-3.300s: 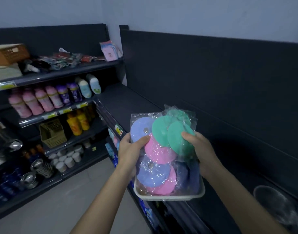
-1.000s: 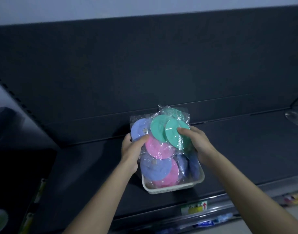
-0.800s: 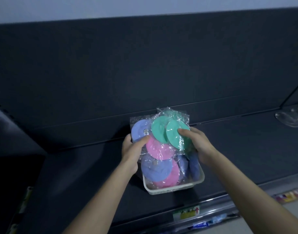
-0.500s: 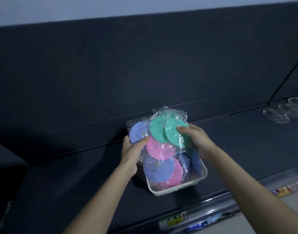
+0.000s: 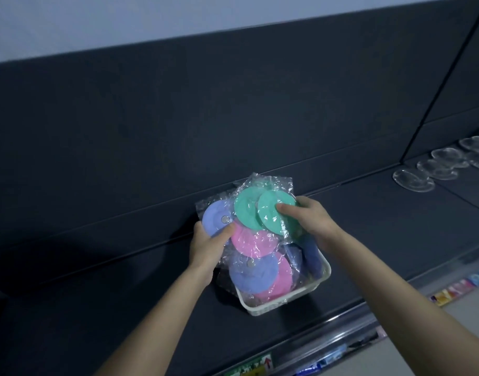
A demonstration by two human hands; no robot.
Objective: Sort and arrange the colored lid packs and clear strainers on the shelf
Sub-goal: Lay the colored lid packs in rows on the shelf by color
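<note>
Two bare hands hold a bundle of lid packs (image 5: 256, 240) that stands in a white tray (image 5: 289, 302) over a dark shelf (image 5: 110, 299). The left hand (image 5: 207, 246) has its fingers curled round the bundle's left edge, with the thumb on a purple lid. The right hand (image 5: 313, 221) grips the right side, its fingers pinching a green lid through the crinkled clear wrap. Green lids sit on top; pink and purple ones lie lower in the tray. The tray is tilted, and whether it rests on the shelf cannot be told. The shelf is broad, matte and dark grey, backed by a tall panel (image 5: 178, 118) of the same colour under a pale wall (image 5: 124, 20). Far right, well apart from the tray, clear strainers (image 5: 414, 180) lie in a row on the shelf. A price label (image 5: 253, 368) sits on the front rail.
</note>
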